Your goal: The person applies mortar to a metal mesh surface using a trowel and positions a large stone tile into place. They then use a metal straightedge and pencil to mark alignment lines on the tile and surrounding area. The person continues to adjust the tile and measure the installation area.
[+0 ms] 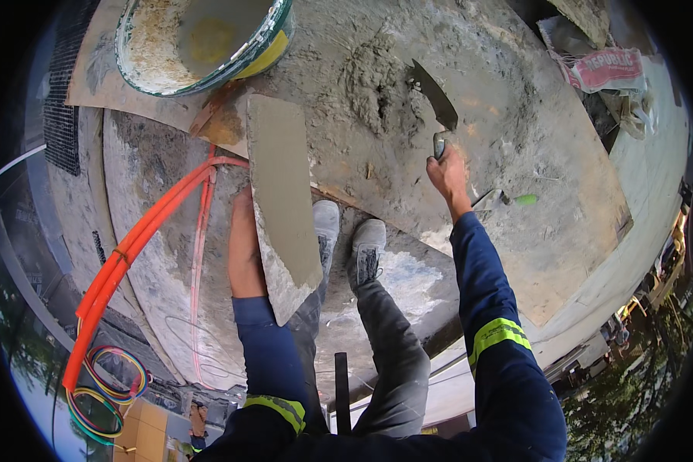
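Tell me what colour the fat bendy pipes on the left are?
The bendy pipes are bright orange; the head view shows them best.

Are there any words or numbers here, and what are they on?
Torn red-and-white sack: big pale letters on red, which I won't copy out.
Dark surface at far left: faint marks, too blurred to read.
Bucket: nothing I can read on its yellow patch.

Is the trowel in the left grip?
No, the right grip holds the trowel by its handle, blade pointing away from the person.
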Available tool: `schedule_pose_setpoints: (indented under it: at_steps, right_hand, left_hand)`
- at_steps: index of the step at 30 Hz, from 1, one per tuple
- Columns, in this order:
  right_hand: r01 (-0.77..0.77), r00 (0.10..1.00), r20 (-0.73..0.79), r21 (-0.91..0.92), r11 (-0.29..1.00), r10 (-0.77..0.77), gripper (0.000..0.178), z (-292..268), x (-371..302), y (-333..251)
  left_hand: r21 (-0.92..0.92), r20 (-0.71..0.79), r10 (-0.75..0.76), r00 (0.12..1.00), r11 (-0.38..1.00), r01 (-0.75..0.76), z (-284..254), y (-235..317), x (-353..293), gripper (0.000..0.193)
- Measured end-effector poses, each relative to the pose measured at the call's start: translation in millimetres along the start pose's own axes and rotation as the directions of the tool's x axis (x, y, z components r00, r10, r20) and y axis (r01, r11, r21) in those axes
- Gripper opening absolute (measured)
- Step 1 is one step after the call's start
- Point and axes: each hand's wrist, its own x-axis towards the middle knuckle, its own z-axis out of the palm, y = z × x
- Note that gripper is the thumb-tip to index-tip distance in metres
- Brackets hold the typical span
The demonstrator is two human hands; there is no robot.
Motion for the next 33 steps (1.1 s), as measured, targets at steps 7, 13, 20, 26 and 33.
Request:
schedule_pose_setpoints:
  at_steps: [7, 13, 20, 26, 33]
  right_hand:
    - [-0.360, 0.933, 0.167, 0.474, 0.803, 0.319, 0.025, 44.9, -116.4, 14.5]
    - [-0.515, 0.835, 0.360, 0.776, 0.364, 0.416, 0.026, 99.2, -161.1, 25.1]
    - [-0.400, 0.917, 0.299, 0.699, 0.593, 0.266, 0.043, 183.2, -88.9, -3.0]
    - [-0.332, 0.910, 0.367, 0.360, 0.872, 0.195, 0.054, 161.9, -122.2, 23.7]
    - [-0.570, 0.813, 0.445, 0.483, 0.664, 0.374, 0.020, -34.8, -318.3, 87.9]
  left_hand:
    - [0.038, 0.041, 0.020, 0.999, 0.999, -0.022, 20.1, -28.8, 24.9, 0.040]
    - [0.434, -0.093, 0.049, 0.995, 0.901, -0.004, 43.0, -50.7, 67.1, 0.050]
    - [0.705, 0.076, 0.344, 0.936, 0.645, -0.294, 80.0, -89.2, 167.3, 0.039]
    - [0.728, 0.094, 0.401, 0.911, 0.597, -0.337, 47.7, -105.5, 130.4, 0.034]
    - [0.733, -0.175, -0.214, 0.961, 0.624, 0.272, -181.3, -212.2, -175.6, 0.021]
